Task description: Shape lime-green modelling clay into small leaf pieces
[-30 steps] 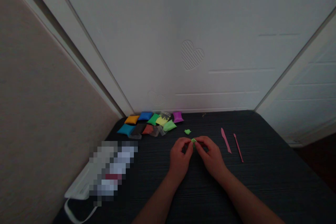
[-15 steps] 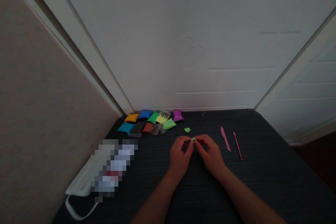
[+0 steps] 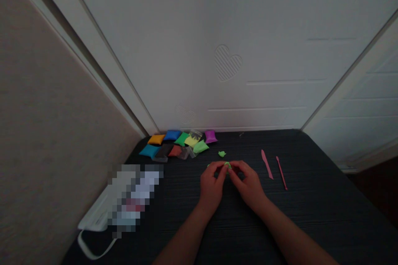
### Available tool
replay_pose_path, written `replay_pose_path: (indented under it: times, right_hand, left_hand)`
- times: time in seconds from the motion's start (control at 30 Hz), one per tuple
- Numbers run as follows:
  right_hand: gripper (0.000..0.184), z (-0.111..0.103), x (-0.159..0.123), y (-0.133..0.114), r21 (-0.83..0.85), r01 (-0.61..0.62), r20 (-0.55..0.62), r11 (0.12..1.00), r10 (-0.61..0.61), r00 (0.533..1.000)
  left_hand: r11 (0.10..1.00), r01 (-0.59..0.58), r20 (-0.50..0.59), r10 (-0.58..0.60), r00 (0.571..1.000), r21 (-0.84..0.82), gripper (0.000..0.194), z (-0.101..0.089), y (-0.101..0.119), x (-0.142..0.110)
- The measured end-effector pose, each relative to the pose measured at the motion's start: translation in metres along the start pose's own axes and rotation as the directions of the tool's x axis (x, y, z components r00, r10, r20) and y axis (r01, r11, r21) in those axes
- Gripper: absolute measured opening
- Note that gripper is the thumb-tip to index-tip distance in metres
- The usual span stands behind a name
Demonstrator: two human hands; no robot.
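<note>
Between the fingertips of both hands is a small piece of light green modelling clay (image 3: 228, 165), partly covered by the thumbs. My left hand (image 3: 212, 182) pinches it from the left, and my right hand (image 3: 247, 181) pinches it from the right. A second lump of green clay (image 3: 222, 154) lies on the table just beyond the fingers. Behind my left index finger a speck of green shows, too small to make out.
Several clay packets, such as a light green packet (image 3: 200, 146) and a purple packet (image 3: 210, 136), lie at the back left. A pink plastic knife (image 3: 266, 164) and a pink modelling stick (image 3: 281, 173) are on the right. A white face mask (image 3: 96, 213) lies front left.
The thumbs and fingers have shifted slightly around the clay, and more of its green shows between them. A green speck now appears by the left index finger.
</note>
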State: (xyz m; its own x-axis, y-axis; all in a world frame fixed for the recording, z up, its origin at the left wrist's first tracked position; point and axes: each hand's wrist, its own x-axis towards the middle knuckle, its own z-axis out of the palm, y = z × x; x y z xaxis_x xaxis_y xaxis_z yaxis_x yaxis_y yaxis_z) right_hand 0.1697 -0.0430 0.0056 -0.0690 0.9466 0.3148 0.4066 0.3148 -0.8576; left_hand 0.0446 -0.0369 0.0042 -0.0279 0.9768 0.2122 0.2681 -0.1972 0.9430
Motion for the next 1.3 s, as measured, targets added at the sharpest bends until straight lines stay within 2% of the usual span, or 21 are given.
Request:
replay_pose_path:
  times: [0.1,0.2,0.27,0.4,0.53,0.6,0.67,0.73,0.8,0.9,0.93,1.0,1.1,1.3]
  right_hand:
    - [0.021,0.001,0.0,0.001,0.053,-0.027,0.038,0.998,0.025,0.999]
    - [0.031,0.0,0.002,0.003,0.136,-0.072,0.084,0.988,0.061,0.995]
    - [0.035,-0.003,0.005,0.002,0.149,-0.054,0.131,0.987,0.034,0.991]
    - [0.023,-0.01,0.009,0.001,0.094,0.007,0.179,0.996,-0.024,0.984]
    - [0.01,-0.014,0.012,0.005,0.089,-0.043,0.152,0.995,0.029,0.988]
    - [0.006,-0.015,0.013,0.009,0.172,-0.098,0.146,0.98,0.073,0.987]
    - [0.009,-0.015,0.015,0.015,0.286,-0.18,0.181,0.941,0.132,0.975]
    - [0.014,-0.016,0.017,0.021,0.363,-0.258,0.205,0.895,0.194,0.959]
    - [0.02,-0.017,0.02,0.027,0.418,-0.298,0.169,0.858,0.249,0.954]
    - [0.036,-0.018,0.023,0.036,0.454,-0.312,0.113,0.835,0.293,0.949]
    - [0.039,-0.019,0.024,0.038,0.431,-0.314,0.106,0.846,0.298,0.949]
    - [0.035,-0.018,0.025,0.043,0.369,-0.318,0.091,0.873,0.307,0.947]
    - [0.03,-0.016,0.025,0.048,0.332,-0.328,0.069,0.884,0.325,0.943]
    - [0.026,-0.014,0.028,0.051,0.318,-0.31,0.021,0.896,0.32,0.947]
  left_hand:
    - [0.979,0.115,0.003,-0.116,0.993,-0.168,0.016,0.001,-0.002,0.002]
    - [0.911,0.212,0.057,-0.205,0.977,-0.354,0.019,0.001,-0.005,0.006]
    - [0.868,0.254,0.085,-0.242,0.967,-0.426,0.022,0.001,-0.007,0.009]
    - [0.85,0.288,0.102,-0.271,0.957,-0.441,0.023,-0.001,-0.012,0.011]
    - [0.84,0.292,0.182,-0.233,0.955,-0.458,0.025,0.0,-0.015,0.008]
    - [0.838,0.301,0.238,-0.211,0.948,-0.456,0.028,0.002,-0.015,0.007]
    - [0.849,0.288,0.249,-0.192,0.949,-0.444,0.031,0.001,-0.013,0.006]
    - [0.88,0.239,0.182,-0.178,0.967,-0.412,0.035,-0.003,-0.011,0.008]
    - [0.92,0.174,0.057,-0.165,0.985,-0.35,0.034,-0.011,-0.009,0.013]
    - [0.965,0.125,-0.114,-0.154,0.981,-0.232,0.03,-0.027,-0.008,0.024]
    - [0.979,0.118,-0.137,-0.141,0.981,-0.166,0.03,-0.031,-0.008,0.028]
    - [0.994,0.104,-0.115,-0.101,0.988,0.025,0.031,-0.038,-0.01,0.036]
    - [0.958,0.034,0.028,-0.044,0.999,0.283,0.028,-0.042,-0.016,0.047]
    - [0.915,-0.037,0.222,-0.058,0.973,0.403,0.022,-0.049,-0.026,0.052]
